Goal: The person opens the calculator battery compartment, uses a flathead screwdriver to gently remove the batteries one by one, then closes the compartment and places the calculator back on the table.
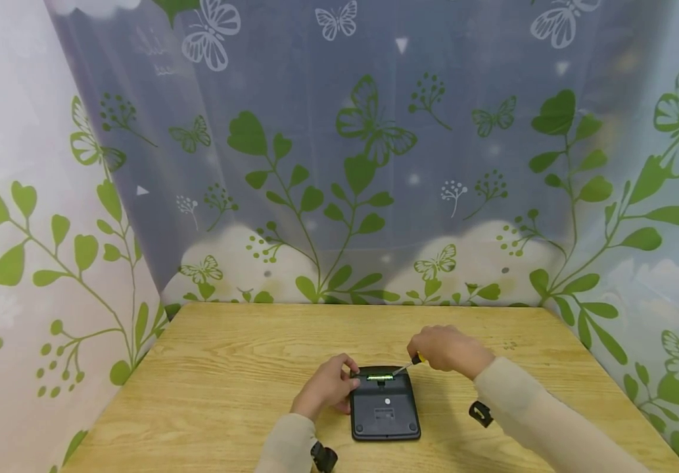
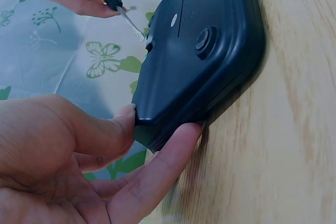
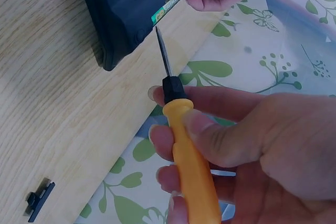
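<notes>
A black desk calculator (image 1: 369,420) lies underside up on the wooden table, its small battery slot uncovered. A green battery (image 1: 380,378) sits in that slot; the right wrist view shows the battery's side too. My left hand (image 1: 328,384) holds the calculator's far left corner, thumb on the top edge and fingers along the side. A screwdriver (image 3: 191,153) with a yellow and black handle is gripped in my right hand (image 1: 450,349). Its metal tip (image 3: 159,38) is at the end of the battery; whether they touch, I cannot tell.
On the table (image 1: 244,368), a small black cover piece (image 3: 41,200) lies apart from the calculator in the right wrist view. Behind the far table edge hangs a curtain (image 1: 315,217) printed with leaves and butterflies. Black straps (image 1: 481,414) are worn on both wrists.
</notes>
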Demonstrator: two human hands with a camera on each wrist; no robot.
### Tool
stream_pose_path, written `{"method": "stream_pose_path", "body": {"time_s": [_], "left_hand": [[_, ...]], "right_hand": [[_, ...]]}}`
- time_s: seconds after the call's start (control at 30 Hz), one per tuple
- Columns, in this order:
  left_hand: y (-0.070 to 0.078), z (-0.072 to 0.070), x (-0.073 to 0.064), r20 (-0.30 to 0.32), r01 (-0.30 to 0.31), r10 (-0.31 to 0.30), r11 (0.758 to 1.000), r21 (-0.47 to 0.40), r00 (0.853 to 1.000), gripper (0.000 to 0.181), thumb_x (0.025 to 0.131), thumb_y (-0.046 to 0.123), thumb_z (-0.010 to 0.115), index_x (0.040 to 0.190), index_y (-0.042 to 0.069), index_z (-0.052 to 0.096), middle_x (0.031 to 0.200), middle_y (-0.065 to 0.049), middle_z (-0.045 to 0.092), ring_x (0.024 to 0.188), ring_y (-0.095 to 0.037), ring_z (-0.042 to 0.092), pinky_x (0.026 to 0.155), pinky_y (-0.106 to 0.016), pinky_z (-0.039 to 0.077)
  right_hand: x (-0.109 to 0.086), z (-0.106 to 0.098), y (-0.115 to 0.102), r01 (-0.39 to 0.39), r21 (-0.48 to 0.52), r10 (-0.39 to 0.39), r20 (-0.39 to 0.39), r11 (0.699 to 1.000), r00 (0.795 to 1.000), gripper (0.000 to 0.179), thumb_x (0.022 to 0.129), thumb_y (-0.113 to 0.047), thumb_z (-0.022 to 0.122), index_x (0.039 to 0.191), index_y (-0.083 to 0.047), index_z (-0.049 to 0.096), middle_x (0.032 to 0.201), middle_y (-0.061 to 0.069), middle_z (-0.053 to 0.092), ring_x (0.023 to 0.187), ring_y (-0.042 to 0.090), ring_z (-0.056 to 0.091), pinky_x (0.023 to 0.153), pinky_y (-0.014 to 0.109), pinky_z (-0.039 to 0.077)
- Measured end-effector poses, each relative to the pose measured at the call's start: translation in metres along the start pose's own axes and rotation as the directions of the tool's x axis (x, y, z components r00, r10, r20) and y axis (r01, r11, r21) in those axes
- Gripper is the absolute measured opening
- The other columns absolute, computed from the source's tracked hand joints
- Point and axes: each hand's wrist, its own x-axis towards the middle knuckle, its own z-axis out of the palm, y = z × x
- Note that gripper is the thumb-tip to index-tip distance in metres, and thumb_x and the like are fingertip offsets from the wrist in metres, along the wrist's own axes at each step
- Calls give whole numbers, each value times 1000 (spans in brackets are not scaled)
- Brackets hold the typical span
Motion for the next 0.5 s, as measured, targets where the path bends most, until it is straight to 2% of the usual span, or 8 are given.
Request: {"method": "stream_pose_path", "body": {"time_s": [0.4,0.5], "left_hand": [[0,-1,0,-1,2,-2,1000,-8,1000,19,101,5,64,119,2,59,93,-13,57,59,-22,64,52,-35,63],[1,-1,0,-2,-2,2,1000,-11,1000,20,101,5,65,120,2,59,93,-13,57,59,-22,64,52,-36,63]], "right_hand": [[3,-3,-5,1,-16,-1,8,1000,1000,27,93,8,67,96,-16,78,93,3,71,85,22,64,75,44,59],[4,-4,-8,13,-50,-13,-2,999,1000,26,94,6,67,95,-17,78,95,3,73,86,22,67,73,43,60]]}}
